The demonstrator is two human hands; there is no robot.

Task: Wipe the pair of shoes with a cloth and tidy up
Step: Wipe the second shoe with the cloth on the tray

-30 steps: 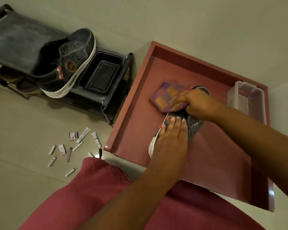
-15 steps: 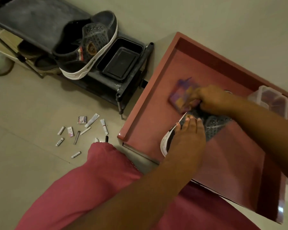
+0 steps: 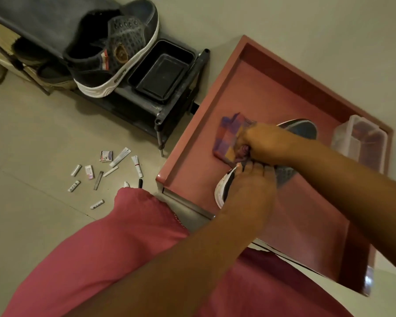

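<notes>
A dark mesh shoe (image 3: 286, 175) with a white sole lies on the red tray table (image 3: 272, 92), mostly covered by my hands. My left hand (image 3: 249, 191) lies flat over its near end, fingers straight, pressing it down. My right hand (image 3: 268, 145) grips a checked purple and orange cloth (image 3: 229, 138) and holds it against the shoe's left side. The second shoe (image 3: 114, 49), same dark mesh with a white sole, sits on the black shoe rack (image 3: 160, 110) at the upper left.
A black plastic tray (image 3: 162, 69) rests on the rack beside the second shoe. A clear plastic box (image 3: 361, 143) stands at the tray table's far right. Several small tubes and packets (image 3: 105, 170) lie scattered on the tiled floor. My pink-clad knee (image 3: 124, 236) fills the bottom.
My right hand has bunched the cloth tighter and drawn it toward the shoe's near side. The left hand stays on the shoe. The camera has swung a little.
</notes>
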